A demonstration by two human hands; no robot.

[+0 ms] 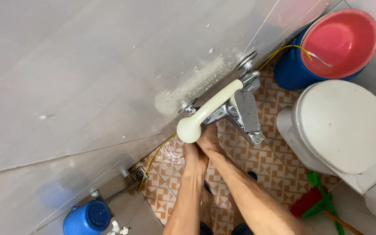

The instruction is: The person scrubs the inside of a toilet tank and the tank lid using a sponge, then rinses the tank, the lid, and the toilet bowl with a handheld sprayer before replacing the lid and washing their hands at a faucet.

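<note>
A chrome wall mixer tap (242, 114) juts from the grey tiled wall, with a cream shower head (205, 113) lying across it. Both my hands meet just beneath them. My left hand (195, 157) has its fingers curled and presses against my right hand (209, 140). The right hand reaches up under the shower head's round end, which hides its fingertips. I see nothing held in either hand. My bare feet show on the floor between my forearms.
A white toilet (344, 126) with its lid down stands at the right. Behind it a red basin (342, 41) sits on a blue bucket (290, 72). A green and red brush (316, 202), a blue scoop (88, 217), a yellow hose (153, 159) and a floor drain (139, 174) lie on the wet patterned tiles.
</note>
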